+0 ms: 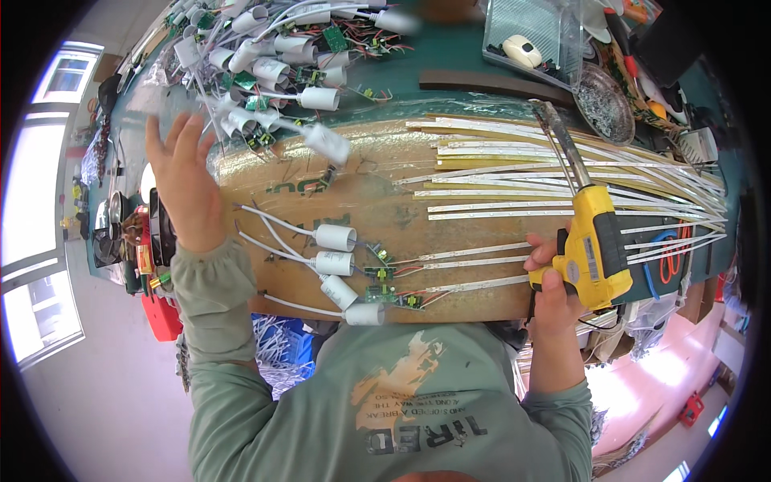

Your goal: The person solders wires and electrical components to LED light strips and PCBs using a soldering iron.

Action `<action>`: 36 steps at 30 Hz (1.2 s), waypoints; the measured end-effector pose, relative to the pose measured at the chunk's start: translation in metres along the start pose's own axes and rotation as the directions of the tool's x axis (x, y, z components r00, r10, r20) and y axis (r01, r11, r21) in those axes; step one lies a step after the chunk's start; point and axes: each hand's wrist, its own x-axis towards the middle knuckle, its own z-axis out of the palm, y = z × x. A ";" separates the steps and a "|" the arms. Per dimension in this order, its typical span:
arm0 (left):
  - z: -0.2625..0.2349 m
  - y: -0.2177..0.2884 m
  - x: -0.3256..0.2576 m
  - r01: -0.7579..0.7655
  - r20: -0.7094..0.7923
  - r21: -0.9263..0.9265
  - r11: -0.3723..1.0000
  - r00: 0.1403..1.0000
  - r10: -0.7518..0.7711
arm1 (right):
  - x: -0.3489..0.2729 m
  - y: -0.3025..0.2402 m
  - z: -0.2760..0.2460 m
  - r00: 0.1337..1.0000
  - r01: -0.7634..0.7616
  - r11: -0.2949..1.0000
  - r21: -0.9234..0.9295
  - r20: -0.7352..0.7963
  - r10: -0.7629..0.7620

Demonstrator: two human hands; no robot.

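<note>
Yellow soldering gun (pixel 593 245) gripping firmly by handle in right hand (pixel 554 293) at board's (pixel 450 169) right edge, seemingly rigid, weighty; left hand (pixel 183 181) spreading empty.

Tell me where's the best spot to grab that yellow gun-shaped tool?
Probably the yellow gun-shaped tool is best taken by its thick handle at the near end, coming from the person's side. The long metal tip points away, and the right hand already wraps that handle.

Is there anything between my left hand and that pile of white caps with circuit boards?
Nothing visible blocks it. Your left hand is raised, open, beside the pile of white caps, with one blurred cap and its wire hanging in the air just right of the fingers.
</note>
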 end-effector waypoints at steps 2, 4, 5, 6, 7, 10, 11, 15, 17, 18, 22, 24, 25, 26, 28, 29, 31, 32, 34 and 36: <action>0.006 -0.004 -0.011 -0.044 -0.094 0.115 0.992 0.994 0.055 | 0.001 0.001 -0.001 1.000 0.006 1.000 -0.012 0.007 -0.006; 0.018 0.003 -0.028 -0.188 0.035 0.315 0.930 0.982 0.187 | 0.001 0.000 -0.004 1.000 0.021 0.999 -0.038 0.007 -0.020; 0.023 0.010 -0.039 -0.108 0.173 0.431 0.896 0.984 0.036 | 0.001 0.000 -0.007 0.997 0.034 0.999 -0.033 0.067 -0.032; 0.024 0.012 -0.042 -0.117 0.184 0.400 0.909 0.982 0.045 | -0.002 -0.001 -0.010 0.992 0.050 0.998 -0.036 0.121 -0.046; 0.029 0.012 -0.042 -0.499 0.517 0.425 0.755 0.819 0.250 | -0.008 -0.001 -0.015 0.991 -0.053 0.997 -0.058 0.123 0.060; 0.048 0.021 -0.046 -0.890 0.865 0.234 0.390 0.374 0.335 | -0.020 0.031 -0.017 0.994 -0.030 0.987 -0.155 0.100 0.046; 0.049 0.021 -0.049 -0.943 0.936 0.205 0.263 0.267 0.228 | -0.015 0.032 -0.014 0.982 -0.155 0.983 0.097 0.121 0.143; 0.057 0.014 -0.048 -0.933 0.933 0.140 0.331 0.236 0.271 | -0.004 0.001 -0.003 0.986 -0.077 0.993 -0.086 0.145 0.089; 0.062 0.007 -0.047 -0.839 0.917 0.107 0.533 0.290 0.273 | -0.004 0.000 0.001 0.998 -0.055 0.990 -0.132 0.034 0.060; 0.064 0.009 -0.048 -0.845 0.916 0.090 0.527 0.278 0.290 | -0.004 0.001 -0.002 0.999 -0.043 0.990 -0.137 0.019 0.046; 0.080 0.032 -0.068 -0.740 0.865 0.024 0.672 0.353 0.357 | -0.001 -0.005 -0.005 0.991 -0.043 0.972 -0.229 0.111 0.070; 0.090 0.039 -0.079 -0.693 0.858 0.013 0.721 0.378 0.348 | 0.004 -0.018 0.001 0.990 -0.046 0.967 -0.252 0.121 0.079; 0.094 0.042 -0.082 -0.670 0.868 -0.014 0.742 0.360 0.342 | 0.007 -0.028 0.008 0.979 -0.087 0.953 -0.291 0.151 0.135; 0.097 0.044 -0.085 -0.673 0.867 -0.019 0.740 0.357 0.347 | 0.010 -0.033 0.014 0.965 -0.125 0.935 -0.332 0.180 0.193; 0.101 0.047 -0.092 -0.634 0.880 -0.082 0.769 0.317 0.354 | 0.016 -0.035 0.030 0.956 -0.180 0.927 -0.329 0.164 0.244; 0.103 0.050 -0.095 -0.598 0.910 -0.070 0.798 0.289 0.297 | 0.019 -0.041 0.037 0.952 -0.167 0.916 -0.364 0.183 0.246; 0.103 0.058 -0.100 -0.584 0.925 -0.078 0.808 0.260 0.277 | 0.022 -0.038 0.046 0.926 -0.158 0.908 -0.389 0.261 0.273; 0.103 0.063 -0.102 -0.564 0.940 -0.084 0.821 0.230 0.254 | 0.022 -0.037 0.051 0.927 -0.152 0.909 -0.388 0.264 0.268; 0.103 0.068 -0.105 -0.581 0.950 -0.072 0.810 0.208 0.234 | 0.019 -0.033 0.062 0.944 -0.104 0.912 -0.396 0.250 0.217; 0.102 0.063 -0.109 -0.563 0.952 -0.111 0.819 0.177 0.251 | 0.019 -0.024 0.066 0.938 -0.105 0.905 -0.413 0.262 0.228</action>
